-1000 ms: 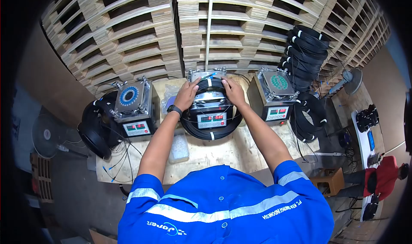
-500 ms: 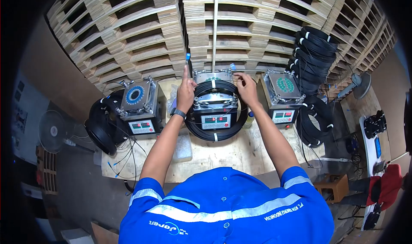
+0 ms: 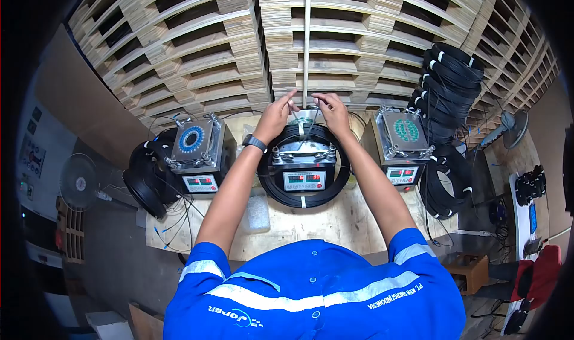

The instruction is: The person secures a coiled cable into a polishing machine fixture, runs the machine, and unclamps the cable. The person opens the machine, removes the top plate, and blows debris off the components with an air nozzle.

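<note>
A coil of black cable (image 3: 303,202) with white ties rests around the middle machine (image 3: 304,175), whose display shows red digits. Behind the machine's top, my left hand (image 3: 278,114) is closed in a pinch at a thin cable end. My right hand (image 3: 332,110) pinches another thin dark cable end, which runs down toward the coil. The two hands are a little apart, above the green-dotted plate (image 3: 302,118) at the back of the middle machine. What sits at my fingertips is too small to make out fully.
Machines with a blue-ringed plate (image 3: 191,138) and a green-dotted plate (image 3: 406,130) flank the middle one. More black coils (image 3: 445,187) lie at both sides, others stacked at back right. Pallets (image 3: 323,41) stand behind. A translucent block (image 3: 258,213) lies on the table (image 3: 287,238). Right: person in red (image 3: 544,274).
My hands left the coil, lifted and separated, then came closer together with their fingers pinched behind the machine. Blue tips seen at the fingers half a second ago no longer show. The view shifted slightly.
</note>
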`<state>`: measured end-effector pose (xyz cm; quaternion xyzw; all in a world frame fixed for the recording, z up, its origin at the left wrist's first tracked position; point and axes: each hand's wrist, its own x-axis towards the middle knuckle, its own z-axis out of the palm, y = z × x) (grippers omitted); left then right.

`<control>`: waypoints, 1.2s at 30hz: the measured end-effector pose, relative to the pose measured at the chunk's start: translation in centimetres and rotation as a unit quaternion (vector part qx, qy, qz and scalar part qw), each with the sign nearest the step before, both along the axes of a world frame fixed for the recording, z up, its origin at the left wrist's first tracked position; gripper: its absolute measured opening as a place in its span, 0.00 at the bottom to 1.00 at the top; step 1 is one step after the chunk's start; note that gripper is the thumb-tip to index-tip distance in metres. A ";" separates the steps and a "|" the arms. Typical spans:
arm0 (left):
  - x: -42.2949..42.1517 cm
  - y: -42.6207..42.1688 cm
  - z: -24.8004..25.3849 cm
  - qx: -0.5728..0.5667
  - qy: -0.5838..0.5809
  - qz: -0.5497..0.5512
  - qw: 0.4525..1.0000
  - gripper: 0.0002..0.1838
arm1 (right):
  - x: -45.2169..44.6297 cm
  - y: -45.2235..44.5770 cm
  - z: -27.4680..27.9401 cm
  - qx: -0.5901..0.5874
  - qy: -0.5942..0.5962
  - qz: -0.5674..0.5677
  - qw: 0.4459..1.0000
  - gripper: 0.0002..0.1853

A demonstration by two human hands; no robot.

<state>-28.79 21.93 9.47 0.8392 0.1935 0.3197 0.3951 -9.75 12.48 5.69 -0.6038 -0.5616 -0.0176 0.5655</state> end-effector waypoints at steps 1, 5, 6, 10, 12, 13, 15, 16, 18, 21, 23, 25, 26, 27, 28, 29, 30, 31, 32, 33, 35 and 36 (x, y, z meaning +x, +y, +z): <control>0.7 0.2 -1.1 0.008 -0.029 0.044 0.999 0.21 | 0.0 0.9 -1.3 0.010 0.062 -0.006 0.998 0.12; 2.5 0.5 -6.0 0.170 -0.038 0.216 0.961 0.20 | -0.4 2.0 -3.3 -0.088 0.254 0.014 0.963 0.10; 2.6 0.1 -6.3 0.181 -0.022 0.238 0.954 0.20 | -0.5 2.0 -3.1 -0.091 0.257 0.013 0.962 0.10; 2.9 1.4 -7.4 0.169 -0.093 0.191 0.963 0.15 | -0.2 2.3 -4.0 -0.111 0.262 -0.005 0.959 0.10; 2.4 2.2 -8.5 -0.010 -0.121 0.160 0.980 0.18 | 0.1 2.8 -5.2 -0.117 0.351 0.019 0.929 0.10; 2.5 2.5 -8.7 0.007 -0.135 0.167 0.977 0.21 | 0.5 3.1 -5.6 -0.123 0.342 0.027 0.931 0.10; 2.4 2.4 -9.0 -0.035 -0.132 0.159 0.978 0.21 | 0.9 3.2 -6.1 -0.134 0.337 0.023 0.932 0.10; 2.4 2.2 -8.8 -0.075 -0.132 0.152 0.977 0.20 | 1.0 3.1 -6.2 -0.131 0.341 0.033 0.930 0.10; 2.4 2.2 -8.8 -0.068 -0.139 0.153 0.976 0.20 | 1.0 3.2 -6.1 -0.136 0.346 0.032 0.928 0.10; 2.5 2.4 -9.2 -0.067 -0.122 0.132 0.981 0.18 | 0.8 3.3 -6.0 -0.139 0.350 0.026 0.926 0.10; 2.5 2.6 -9.2 -0.045 -0.107 0.126 0.985 0.17 | 0.8 3.2 -5.8 -0.136 0.297 0.021 0.945 0.10; 2.7 3.2 -9.8 -0.023 -0.092 0.118 0.988 0.16 | 0.9 3.3 -5.8 -0.156 0.256 0.022 0.954 0.10; 2.8 3.5 -10.1 0.001 -0.087 0.119 0.989 0.15 | 1.0 3.3 -5.8 -0.175 0.234 0.023 0.956 0.11; 2.9 3.7 -10.4 0.025 -0.082 0.120 0.989 0.14 | 1.3 3.3 -6.0 -0.188 0.227 0.016 0.955 0.11; 3.1 3.8 -10.6 0.034 -0.086 0.125 0.988 0.11 | 1.4 3.4 -6.2 -0.186 0.193 0.011 0.963 0.11; 3.1 4.0 -10.9 0.036 -0.087 0.124 0.988 0.11 | 1.5 3.5 -6.4 -0.184 0.159 0.006 0.970 0.11; 3.1 4.1 -10.9 0.039 -0.066 0.114 0.990 0.10 | 1.7 3.9 -6.7 -0.193 0.134 -0.001 0.972 0.11; 3.2 4.2 -10.9 0.042 -0.046 0.105 0.993 0.09 | 1.9 4.0 -7.0 -0.191 0.135 -0.002 0.972 0.11; 3.3 4.2 -10.9 0.004 -0.030 0.110 0.993 0.08 | 2.1 4.2 -7.3 -0.196 0.165 0.009 0.967 0.10; 3.3 4.4 -11.1 0.005 -0.030 0.110 0.993 0.08 | 2.0 4.2 -7.1 -0.201 0.195 0.019 0.960 0.10; 3.5 4.6 -11.7 -0.018 -0.073 0.102 0.992 0.09 | 1.8 4.2 -6.8 -0.217 0.214 -0.003 0.952 0.09; 3.5 4.5 -11.6 -0.019 -0.073 0.103 0.992 0.09 | 1.7 4.1 -6.6 -0.235 0.232 -0.024 0.944 0.08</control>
